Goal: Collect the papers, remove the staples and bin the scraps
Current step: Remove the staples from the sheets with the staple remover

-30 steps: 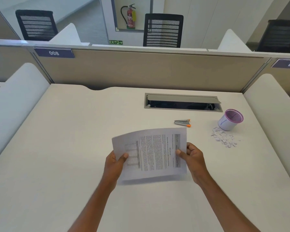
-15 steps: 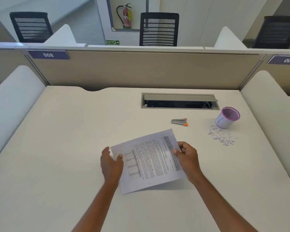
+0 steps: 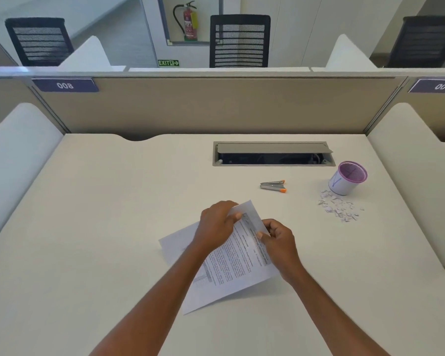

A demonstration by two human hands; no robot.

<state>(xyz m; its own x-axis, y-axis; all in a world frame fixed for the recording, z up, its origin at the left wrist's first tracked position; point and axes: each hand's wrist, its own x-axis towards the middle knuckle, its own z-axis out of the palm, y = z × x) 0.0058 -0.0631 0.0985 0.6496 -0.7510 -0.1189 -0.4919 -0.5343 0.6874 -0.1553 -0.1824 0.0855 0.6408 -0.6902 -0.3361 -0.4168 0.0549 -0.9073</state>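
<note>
Both hands met at the far corner of the printed papers (image 3: 237,260), which lay slanted on the white desk (image 3: 108,227) just in front of the person. The left hand (image 3: 217,222) pinched that corner between thumb and curled fingers and held it raised off the desk. The right hand (image 3: 278,238) nipped the right edge just below, thumb on top and fingers tucked beneath. The pairing looked meant to steady the corner, probably where a staple sat, though no staple could be made out. An orange-tipped staple remover (image 3: 273,185) lay untouched a little beyond the hands, within easy reach of the right one. Farther right, a purple-rimmed mesh cup (image 3: 348,179) stood upright, likely parked there as the bin. A scatter of paper scraps (image 3: 338,208) lay on the desk just beside its near side, not yet binned.
</note>
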